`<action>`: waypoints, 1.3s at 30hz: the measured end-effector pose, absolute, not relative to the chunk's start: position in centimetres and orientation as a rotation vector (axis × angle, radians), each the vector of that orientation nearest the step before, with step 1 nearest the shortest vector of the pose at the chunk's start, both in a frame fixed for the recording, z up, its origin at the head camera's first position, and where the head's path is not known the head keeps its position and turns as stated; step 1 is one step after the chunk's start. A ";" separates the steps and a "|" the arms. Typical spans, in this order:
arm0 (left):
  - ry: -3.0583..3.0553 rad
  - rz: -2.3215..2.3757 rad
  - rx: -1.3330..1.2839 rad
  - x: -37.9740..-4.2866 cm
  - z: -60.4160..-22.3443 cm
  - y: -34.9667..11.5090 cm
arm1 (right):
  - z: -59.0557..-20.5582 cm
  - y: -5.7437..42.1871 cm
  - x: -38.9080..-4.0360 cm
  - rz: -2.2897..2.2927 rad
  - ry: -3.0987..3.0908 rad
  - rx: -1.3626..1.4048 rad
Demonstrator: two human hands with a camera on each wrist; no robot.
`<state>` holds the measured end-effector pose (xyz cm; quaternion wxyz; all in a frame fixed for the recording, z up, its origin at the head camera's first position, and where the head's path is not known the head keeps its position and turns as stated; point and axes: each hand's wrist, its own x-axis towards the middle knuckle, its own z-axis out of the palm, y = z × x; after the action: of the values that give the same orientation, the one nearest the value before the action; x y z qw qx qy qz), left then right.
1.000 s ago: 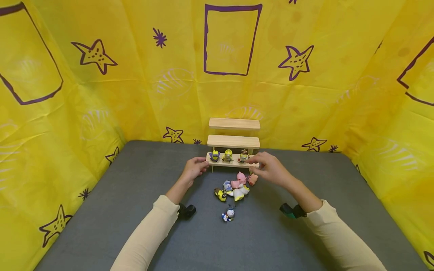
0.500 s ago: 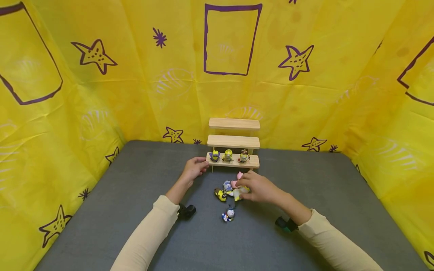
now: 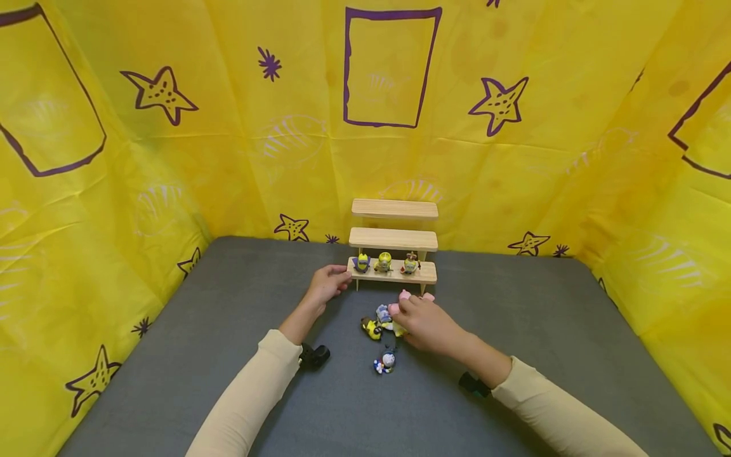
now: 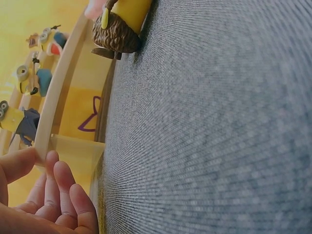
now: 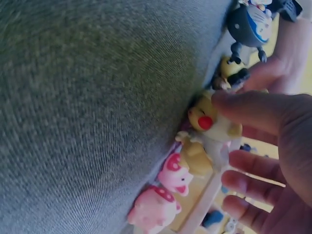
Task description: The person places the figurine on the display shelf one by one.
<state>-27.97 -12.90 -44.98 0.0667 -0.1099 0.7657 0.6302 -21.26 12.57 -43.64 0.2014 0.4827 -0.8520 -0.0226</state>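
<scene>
My left hand (image 3: pixel 327 284) pinches the left end of the lowest shelf on a three-tier wooden stand (image 3: pixel 427 273), thumb above and fingers below. On that shelf stand three yellow Minion figurines, one in blue (image 3: pixel 362 263), a middle one (image 3: pixel 383 262) and one wearing a crown (image 3: pixel 410 263). My right hand (image 3: pixel 429 324) is over the pile in front of the stand. In the right wrist view its thumb presses a yellow-and-white figurine (image 5: pixel 207 114) with a red cheek, fingers on its far side. Pink pig figurines (image 5: pixel 153 209) lie close by.
Left of the right hand lie a pale blue figurine (image 3: pixel 383 312) and a yellow-and-brown figurine (image 3: pixel 372 328). Nearer me is a dark blue-and-white figurine (image 3: pixel 388 360). Two higher shelves (image 3: pixel 394 238) rise behind. Yellow printed cloth (image 3: pixel 228 158) walls the grey table (image 3: pixel 257 412).
My right hand has left the crowned Minion figurine on the shelf, come down toward me to the pile, and closed over the yellow-and-white figurine. My left hand has stayed at the shelf.
</scene>
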 end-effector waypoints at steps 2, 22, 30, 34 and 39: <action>2.310 1.900 -0.329 -28.0 -45.0 -12.9 | -43.8 12.5 -21.2 -0.081 -2.339 1.334; 2.311 1.888 -0.345 -28.0 -45.0 -13.0 | -44.7 13.2 -21.9 -0.069 -2.356 1.270; 2.305 1.887 -0.347 -28.0 -44.9 -13.0 | -43.1 15.3 -22.3 0.548 -2.631 1.203; 2.306 1.890 -0.343 -28.0 -44.9 -13.0 | -41.7 16.6 -23.0 0.926 -2.707 1.067; 2.312 1.893 -0.336 -28.0 -44.9 -13.0 | -40.2 18.4 -24.3 1.213 -2.747 0.897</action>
<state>-28.04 -12.99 -44.94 0.0674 -0.1116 0.7671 0.6281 -24.28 18.41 -40.17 0.0041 0.2861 -0.8765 0.3871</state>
